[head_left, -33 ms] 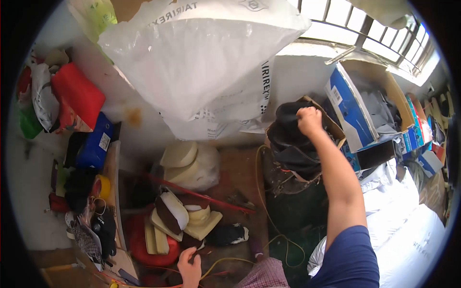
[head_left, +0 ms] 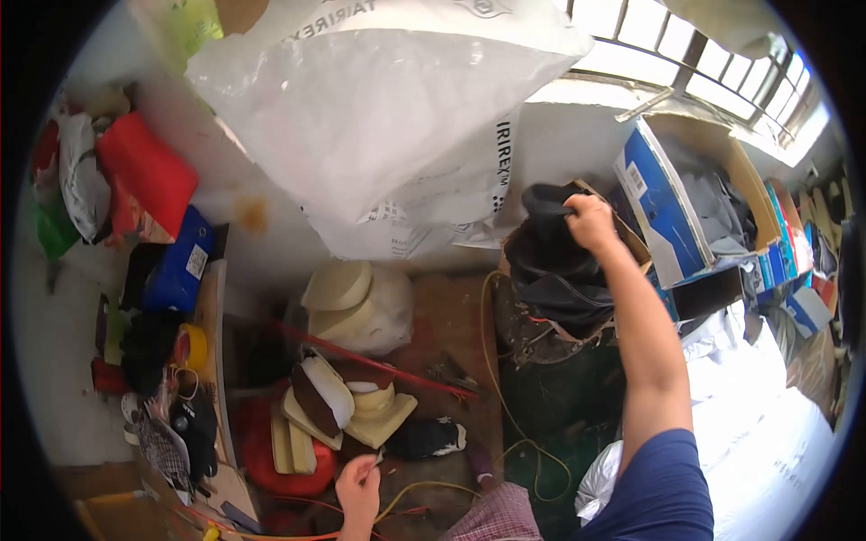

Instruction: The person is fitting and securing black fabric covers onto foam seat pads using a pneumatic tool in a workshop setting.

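Note:
My right hand (head_left: pixel 593 224) reaches out to the right of the middle. Its fingers are closed on a soft black piece (head_left: pixel 547 204) of fabric or leather, lifted at the top of an open cardboard box (head_left: pixel 636 243). More black pieces (head_left: pixel 564 293) with light stitching fill that box. Low in the middle, my left hand (head_left: pixel 359 491) is held with its fingers curled and thumb and fingertips together. Whatever they pinch is too small to make out. Just beyond it lie a black item with a white end (head_left: pixel 428 439) and cream foam-like blocks (head_left: pixel 383 419) on a red round seat (head_left: pixel 280 464).
A large white plastic sack (head_left: pixel 361 153) hangs ahead. At right stand a blue-and-white carton (head_left: pixel 663 212) with grey pieces and white bags (head_left: pixel 767 460). A shelf board (head_left: pixel 215 361) at left bears yellow tape (head_left: pixel 191 347). A yellow cord (head_left: pixel 505 406) and red bar (head_left: pixel 388 365) cross the floor area.
My right hand has shifted slightly right, and the black piece in it stands out more above the box. My left hand has turned a little, with thumb and fingers closer together.

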A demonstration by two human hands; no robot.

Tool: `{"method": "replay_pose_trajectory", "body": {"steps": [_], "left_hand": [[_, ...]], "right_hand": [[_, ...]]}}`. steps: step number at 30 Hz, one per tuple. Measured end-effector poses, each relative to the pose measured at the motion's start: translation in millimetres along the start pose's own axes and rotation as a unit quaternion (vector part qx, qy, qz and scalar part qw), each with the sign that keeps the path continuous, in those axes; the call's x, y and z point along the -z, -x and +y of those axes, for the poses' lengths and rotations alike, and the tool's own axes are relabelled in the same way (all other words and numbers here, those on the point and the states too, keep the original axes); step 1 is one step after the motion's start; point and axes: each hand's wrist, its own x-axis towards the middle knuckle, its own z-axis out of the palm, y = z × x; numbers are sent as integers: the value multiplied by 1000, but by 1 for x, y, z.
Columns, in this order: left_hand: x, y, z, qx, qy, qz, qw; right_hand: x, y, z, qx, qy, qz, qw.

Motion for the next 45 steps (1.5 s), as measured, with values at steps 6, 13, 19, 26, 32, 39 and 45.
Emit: {"method": "replay_pose_trajectory", "body": {"steps": [6, 13, 19, 26, 32, 39, 45], "left_hand": [[-62, -60, 112, 143, 353, -245, 891], [-11, -5, 169, 125, 753, -229, 604], [115, 113, 114, 62, 777, 16, 626], [271, 333, 25, -92, 804, 130, 573], [393, 521, -61, -180, 783, 319, 503], [507, 658, -178, -220, 743, 517, 364], [578, 717, -215, -189, 672, 623, 353]], "right_hand": [[143, 53, -117, -9, -508, -208, 836], [136, 162, -231, 191, -568, -426, 678], [125, 324, -356, 46, -299, -371, 878], [192, 544, -592, -137, -866, -427, 220], [266, 664, -736, -153, -816, -519, 201], [272, 815, -896, -129, -661, -709, 208], [291, 882, -994, -29, -614, -757, 220]]}}
